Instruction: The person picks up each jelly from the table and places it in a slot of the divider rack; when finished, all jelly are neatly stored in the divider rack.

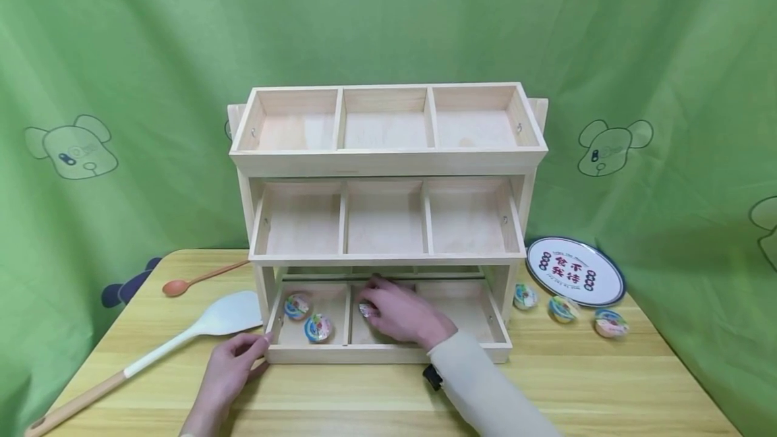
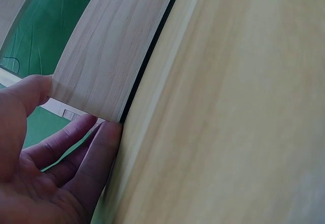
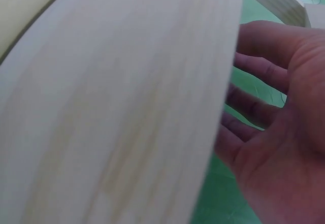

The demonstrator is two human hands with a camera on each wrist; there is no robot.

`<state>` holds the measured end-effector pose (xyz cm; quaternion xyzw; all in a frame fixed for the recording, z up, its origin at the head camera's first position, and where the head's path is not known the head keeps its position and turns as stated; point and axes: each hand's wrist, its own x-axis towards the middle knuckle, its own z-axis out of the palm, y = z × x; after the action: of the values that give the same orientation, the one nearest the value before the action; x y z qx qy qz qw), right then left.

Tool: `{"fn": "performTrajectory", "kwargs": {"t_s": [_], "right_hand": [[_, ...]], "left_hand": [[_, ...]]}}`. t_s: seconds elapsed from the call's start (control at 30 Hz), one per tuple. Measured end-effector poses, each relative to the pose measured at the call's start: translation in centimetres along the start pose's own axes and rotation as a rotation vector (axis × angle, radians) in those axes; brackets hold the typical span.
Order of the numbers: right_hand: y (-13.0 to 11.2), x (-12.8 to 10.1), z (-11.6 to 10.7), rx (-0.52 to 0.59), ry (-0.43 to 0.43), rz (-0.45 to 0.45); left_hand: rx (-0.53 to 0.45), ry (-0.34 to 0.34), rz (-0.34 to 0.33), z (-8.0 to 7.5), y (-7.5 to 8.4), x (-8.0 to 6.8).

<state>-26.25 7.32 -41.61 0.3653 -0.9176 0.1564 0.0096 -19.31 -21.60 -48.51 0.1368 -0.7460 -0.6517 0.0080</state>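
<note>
Right now I am reaching my right hand [image 1: 403,315] into the middle compartment of the bottom tray of the pale three-tier wooden rack [image 1: 388,160], my fingertips curling round a small round foil-lidded jelly cup [image 1: 366,309] and pinching it just above the tray floor, while my left hand [image 1: 233,363] is steadying the rack, thumb and fingers pressing against the front left corner without closing round anything. Two more colourful cups [image 1: 307,317] are sitting in the left compartment, and three others [image 1: 564,309] are waiting on the yellow wood-grain table [image 1: 364,396] beside a round white plate with red lettering [image 1: 574,271]. I am judging the slick foil lid as the risk: a loose pinch could be letting the cup tip or roll against the thin divider, and my knuckles could be catching the low shelf above. A white spatula with a wooden handle [image 1: 152,356] and a brown wooden spoon [image 1: 200,280] are lying to the left
</note>
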Motion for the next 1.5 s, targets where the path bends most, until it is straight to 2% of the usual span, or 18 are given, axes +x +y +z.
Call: {"fn": "performTrajectory", "kwargs": {"t_s": [0.53, 0.73, 0.97, 1.27, 1.5], "right_hand": [[0.1, 1.3, 1.5, -0.026, -0.065, 0.093], [0.1, 1.3, 1.4, -0.001, -0.052, 0.094], [-0.1, -0.2, -0.2, -0.008, -0.003, 0.052], [0.8, -3.0, -2.0, 0.033, 0.035, 0.069], [1.2, -5.0, -3.2, 0.014, 0.061, 0.078]], "left_hand": [[0.02, 0.0, -0.007, 0.0, 0.0, 0.0], [0.01, -0.002, -0.005, 0.1, 0.0, 0.0], [0.01, -0.001, -0.015, 0.0, 0.0, 0.0], [0.007, -0.004, -0.012, -0.1, -0.1, 0.0], [0.005, -0.006, -0.007, 0.0, 0.0, -0.1]]}}
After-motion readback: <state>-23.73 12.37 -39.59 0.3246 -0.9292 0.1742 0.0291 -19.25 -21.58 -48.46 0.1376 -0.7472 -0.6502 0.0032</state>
